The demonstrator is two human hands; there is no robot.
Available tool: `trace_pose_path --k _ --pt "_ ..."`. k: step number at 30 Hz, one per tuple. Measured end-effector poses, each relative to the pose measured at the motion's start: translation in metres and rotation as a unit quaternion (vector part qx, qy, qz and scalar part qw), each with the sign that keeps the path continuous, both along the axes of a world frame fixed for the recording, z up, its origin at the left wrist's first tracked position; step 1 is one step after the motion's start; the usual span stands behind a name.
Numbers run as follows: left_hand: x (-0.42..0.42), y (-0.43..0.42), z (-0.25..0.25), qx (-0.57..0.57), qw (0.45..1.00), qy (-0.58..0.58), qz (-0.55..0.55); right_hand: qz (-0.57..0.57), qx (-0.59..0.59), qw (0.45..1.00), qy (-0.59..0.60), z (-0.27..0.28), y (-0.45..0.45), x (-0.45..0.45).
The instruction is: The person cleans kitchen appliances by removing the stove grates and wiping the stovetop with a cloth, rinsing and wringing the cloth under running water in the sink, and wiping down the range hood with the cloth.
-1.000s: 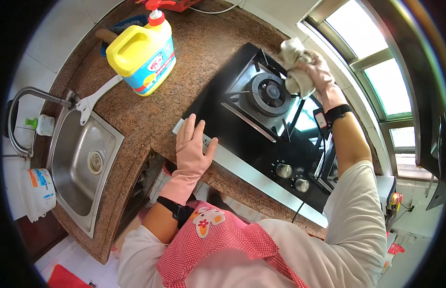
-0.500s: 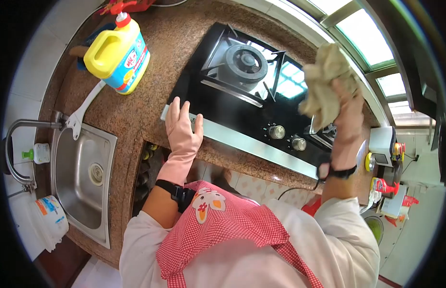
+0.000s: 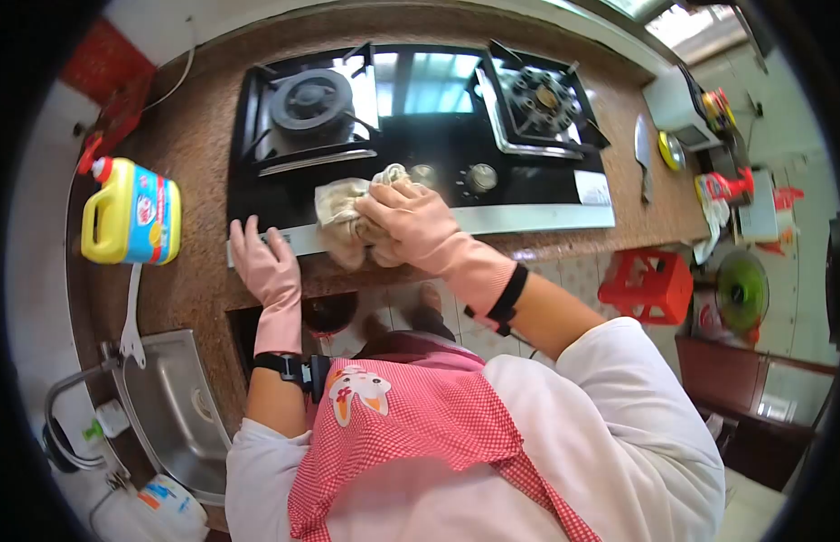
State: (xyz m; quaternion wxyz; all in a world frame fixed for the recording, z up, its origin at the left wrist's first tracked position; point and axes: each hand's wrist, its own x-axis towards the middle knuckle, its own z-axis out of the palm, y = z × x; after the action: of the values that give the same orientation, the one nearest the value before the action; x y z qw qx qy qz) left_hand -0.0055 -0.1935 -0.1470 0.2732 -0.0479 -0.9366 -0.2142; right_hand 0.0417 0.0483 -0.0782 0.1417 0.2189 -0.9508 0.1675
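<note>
Both my hands wear pink rubber gloves. My right hand (image 3: 409, 221) is closed on a crumpled beige cloth (image 3: 340, 210), pressed on the front edge of the black gas stove (image 3: 429, 135), just left of its knobs. Part of the cloth hangs over the silver front strip (image 3: 519, 218). At the stove's front left corner, my left hand (image 3: 268, 268) rests with its fingers apart and holds nothing. Two burners with metal supports, the left one (image 3: 311, 101) and the right one (image 3: 542, 99), stand on the stove top.
A yellow pump bottle (image 3: 132, 212) stands left of the stove, near a steel sink (image 3: 178, 411) and its faucet. Right of the stove lie a knife (image 3: 643, 149) and a yellow round item (image 3: 671, 151). A red stool (image 3: 647, 286) is on the floor.
The view has turned to the right, showing both burners. My right hand has brought the cloth from the stove's far side to its front edge. My left hand stays at the front left corner.
</note>
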Motion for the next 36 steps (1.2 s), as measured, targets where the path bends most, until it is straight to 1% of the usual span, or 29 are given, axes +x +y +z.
trace_pose_path --k 1,2,3,5,7,8,9,12,13,14,16,18,19,21,22,25,27,29,31,33,35,36 --pt "0.000 0.000 -0.002 -0.005 1.000 0.004 -0.003 0.026 -0.003 1.000 -0.004 -0.003 0.016 0.008" --pt "0.000 0.000 -0.001 -0.004 1.000 -0.004 -0.004 0.025 -0.018 0.998 0.050 -0.011 0.024 0.020" --pt "0.001 0.000 0.001 -0.003 1.000 -0.010 -0.002 -0.002 -0.004 0.997 0.073 -0.006 0.031 0.035" --pt "0.001 0.002 0.001 -0.001 1.000 -0.018 0.000 -0.042 0.065 0.997 0.022 -0.008 0.059 0.056" --pt "0.001 0.001 0.001 -0.002 1.000 -0.017 -0.003 -0.111 0.102 0.988 -0.013 -0.008 0.100 0.075" --pt "0.000 0.000 -0.002 -0.007 1.000 0.004 -0.013 -0.128 0.092 0.987 -0.037 -0.005 0.122 0.084" --pt "0.000 0.000 0.000 -0.011 1.000 -0.001 -0.010 -0.144 0.083 0.984 -0.059 -0.002 0.146 0.093" --pt "0.002 0.004 0.003 -0.015 1.000 0.001 -0.005 -0.236 0.068 0.967 -0.074 0.004 0.223 0.122" --pt "0.000 0.002 0.001 -0.016 1.000 0.013 -0.010 -0.260 0.068 0.961 -0.071 0.016 0.236 0.125" --pt "-0.001 0.002 0.001 -0.021 1.000 -0.003 -0.009 -0.290 0.069 0.950 -0.097 0.028 0.244 0.130" --pt "-0.002 0.001 -0.001 -0.010 1.000 -0.004 -0.013 -0.306 0.043 0.949 -0.069 0.013 0.244 0.121" --pt "0.000 0.001 0.000 -0.021 1.000 -0.011 -0.014 -0.295 0.071 0.953 -0.022 0.022 0.204 0.101" --pt "-0.001 0.001 0.001 -0.028 0.999 -0.011 -0.014 -0.278 0.113 0.954 0.015 0.039 0.169 0.095" --pt "-0.002 -0.001 -0.004 -0.032 0.999 0.004 -0.022 -0.259 0.131 0.957 -0.021 0.000 0.152 0.102" --pt "-0.003 -0.003 -0.005 -0.034 0.999 0.004 -0.027 -0.253 0.103 0.959 -0.072 -0.005 0.160 0.101" --pt "-0.002 -0.001 -0.004 -0.033 0.999 0.000 -0.030 -0.287 0.083 0.950 -0.091 -0.002 0.189 0.106" --pt "-0.002 -0.001 -0.005 -0.033 0.999 -0.003 -0.033 -0.304 0.017 0.948 -0.093 -0.010 0.214 0.107" --pt "-0.003 -0.003 -0.007 -0.033 0.999 -0.003 -0.031 -0.321 0.028 0.943 -0.080 -0.004 0.234 0.106" --pt "-0.004 -0.001 -0.004 -0.029 0.999 -0.006 -0.028 -0.365 0.069 0.928 -0.019 -0.017 0.265 0.109" --pt "-0.003 0.000 -0.002 -0.020 0.999 -0.013 -0.022 -0.400 0.116 0.909 -0.015 -0.003 0.294 0.111" --pt "0.000 0.002 0.002 -0.004 1.000 -0.015 -0.015 -0.398 0.050 0.916 -0.030 -0.023 0.352 0.116" --pt "0.000 0.002 0.002 0.001 1.000 -0.017 -0.014 -0.462 -0.058 0.882 -0.074 -0.020 0.372 0.127"
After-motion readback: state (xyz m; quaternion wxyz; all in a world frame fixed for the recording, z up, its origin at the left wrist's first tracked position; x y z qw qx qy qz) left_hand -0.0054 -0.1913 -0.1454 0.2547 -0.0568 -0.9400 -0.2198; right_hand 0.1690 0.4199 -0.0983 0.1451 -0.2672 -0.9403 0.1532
